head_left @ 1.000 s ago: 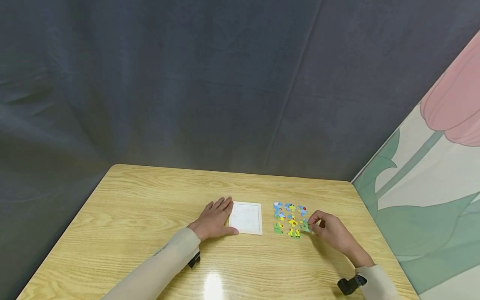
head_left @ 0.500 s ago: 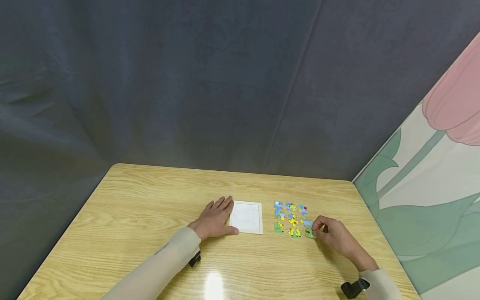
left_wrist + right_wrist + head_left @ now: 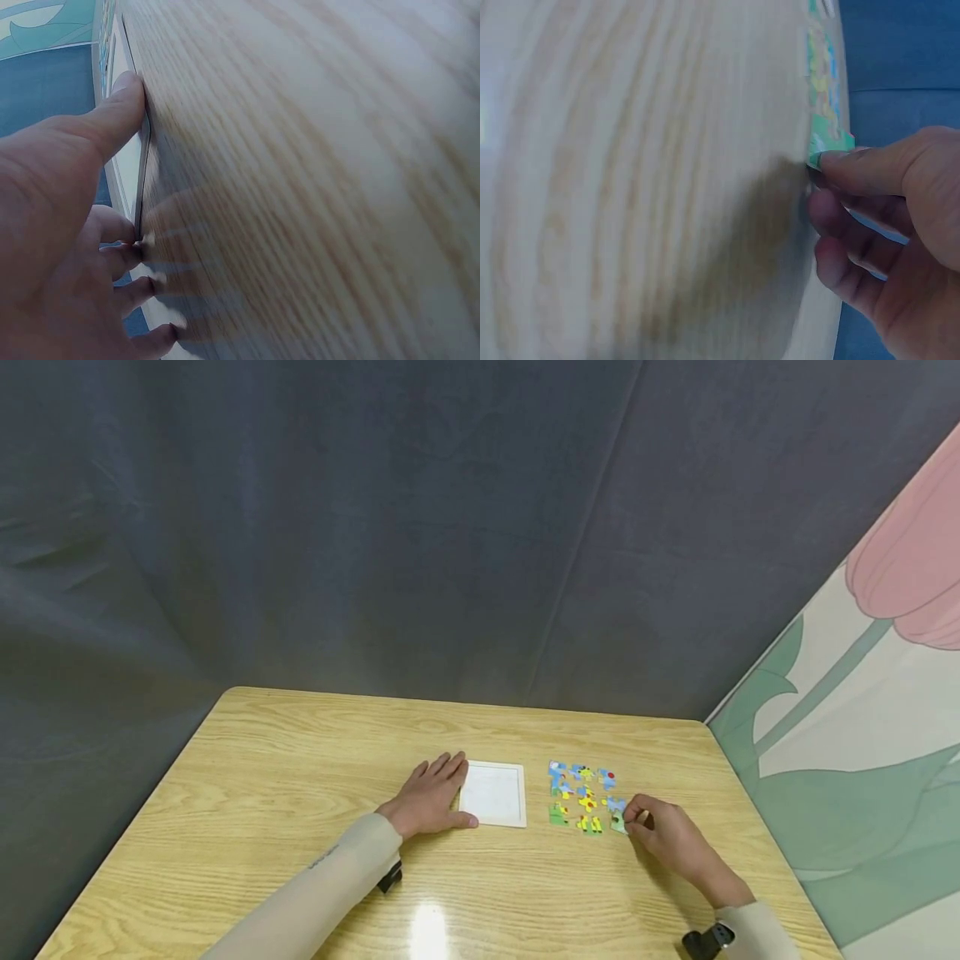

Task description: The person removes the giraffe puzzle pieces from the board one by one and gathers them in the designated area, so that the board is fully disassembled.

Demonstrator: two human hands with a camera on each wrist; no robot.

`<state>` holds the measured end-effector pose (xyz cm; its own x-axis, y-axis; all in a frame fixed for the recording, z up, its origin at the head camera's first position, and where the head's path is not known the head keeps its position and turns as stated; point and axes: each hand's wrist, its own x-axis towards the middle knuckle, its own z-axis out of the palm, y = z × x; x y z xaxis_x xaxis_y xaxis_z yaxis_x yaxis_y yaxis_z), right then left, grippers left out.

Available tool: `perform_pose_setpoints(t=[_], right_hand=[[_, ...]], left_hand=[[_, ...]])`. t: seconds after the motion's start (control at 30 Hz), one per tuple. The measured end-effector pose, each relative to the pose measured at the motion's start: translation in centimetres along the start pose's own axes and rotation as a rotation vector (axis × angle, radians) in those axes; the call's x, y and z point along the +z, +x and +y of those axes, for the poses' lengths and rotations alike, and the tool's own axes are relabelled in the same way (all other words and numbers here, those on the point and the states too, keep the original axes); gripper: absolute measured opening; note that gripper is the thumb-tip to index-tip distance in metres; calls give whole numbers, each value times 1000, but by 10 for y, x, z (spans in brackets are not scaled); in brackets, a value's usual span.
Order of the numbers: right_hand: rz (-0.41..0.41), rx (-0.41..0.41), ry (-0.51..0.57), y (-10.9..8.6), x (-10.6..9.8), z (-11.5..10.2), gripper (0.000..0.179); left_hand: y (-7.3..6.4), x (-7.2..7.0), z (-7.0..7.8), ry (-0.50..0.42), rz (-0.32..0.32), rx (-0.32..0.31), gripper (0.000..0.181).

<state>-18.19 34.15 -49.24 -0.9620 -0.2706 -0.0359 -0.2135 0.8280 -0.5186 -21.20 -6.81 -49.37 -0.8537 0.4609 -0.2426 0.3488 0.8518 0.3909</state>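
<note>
A square white puzzle frame [image 3: 492,794] lies flat on the table. My left hand [image 3: 425,797] rests at its left edge, fingers spread, with the thumb [image 3: 124,97] on the lower left corner. Right of the frame, several jigsaw puzzle pieces [image 3: 587,802] in blue, yellow and green lie in loose rows with small gaps. At their lower right corner my right hand [image 3: 670,832] pinches a green puzzle piece [image 3: 829,139] by its outer edge, between thumb and fingertips. The piece looks tilted, and the fingertips cover part of it.
The wooden table [image 3: 300,752] meets a dark curtain [image 3: 420,527] at its back edge. A flowered panel [image 3: 840,760] stands along the right side. A black wrist camera [image 3: 705,941] sits on the right wrist.
My right hand has shifted slightly right and toward me with the green puzzle piece, then stayed nearly still while the piece tilted a little. The left hand and frame stay put.
</note>
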Motion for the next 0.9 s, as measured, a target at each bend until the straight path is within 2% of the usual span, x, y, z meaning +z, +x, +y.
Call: perform_pose_setpoints(t=[0.17,0.43,0.6,0.9], right_hand=[[-10,-24,14,0,-1,3,17],[20,-33,-55,-1,2,4,27],[16,-22,-80,-1,3,4,28],[-17,-2,-62,0,1,1,31]], left_hand=[[1,-1,1,-7,-9,-5,98],[-3,-2,3,-22,10,-1,98],[-3,-1,2,-23,8,-2,97],[-2,-1,1,-20,8,3,97]])
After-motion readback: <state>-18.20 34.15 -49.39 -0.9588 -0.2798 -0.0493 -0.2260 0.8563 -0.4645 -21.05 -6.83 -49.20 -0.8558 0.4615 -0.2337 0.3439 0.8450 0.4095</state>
